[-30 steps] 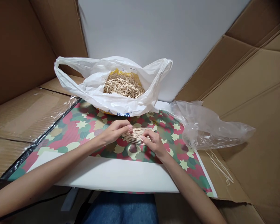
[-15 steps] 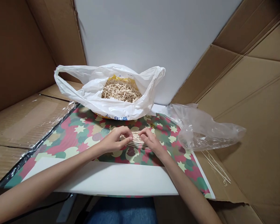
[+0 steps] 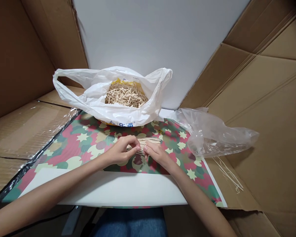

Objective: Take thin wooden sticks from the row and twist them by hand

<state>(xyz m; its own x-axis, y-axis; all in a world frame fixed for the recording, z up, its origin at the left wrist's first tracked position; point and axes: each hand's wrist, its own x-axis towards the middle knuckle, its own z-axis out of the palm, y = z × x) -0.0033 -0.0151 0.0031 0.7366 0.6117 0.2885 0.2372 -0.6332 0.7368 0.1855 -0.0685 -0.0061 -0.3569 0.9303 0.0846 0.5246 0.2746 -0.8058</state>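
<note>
A flat bundle of thin wooden sticks (image 3: 148,144) lies on the patterned mat, its sticks running side by side. My left hand (image 3: 120,150) pinches its left end between thumb and fingers. My right hand (image 3: 158,155) presses on its middle from the near side, and the fingers hide part of the sticks. The two hands almost touch. Beyond them, a white plastic carrier bag (image 3: 128,117) sits open at the mat's far edge. It holds a heap of loose wooden sticks (image 3: 126,96) with some yellow packaging behind them.
A transparent plastic bag (image 3: 212,135) lies crumpled to the right. A few loose sticks (image 3: 228,172) rest on cardboard at right. The camouflage-and-star mat (image 3: 88,144) lies on a white board (image 3: 101,189), with cardboard sheets and a white wall around.
The hands have drawn closer together on the bundle, and its sticks now lie more evenly side by side. The whole view has shifted slightly left and down.
</note>
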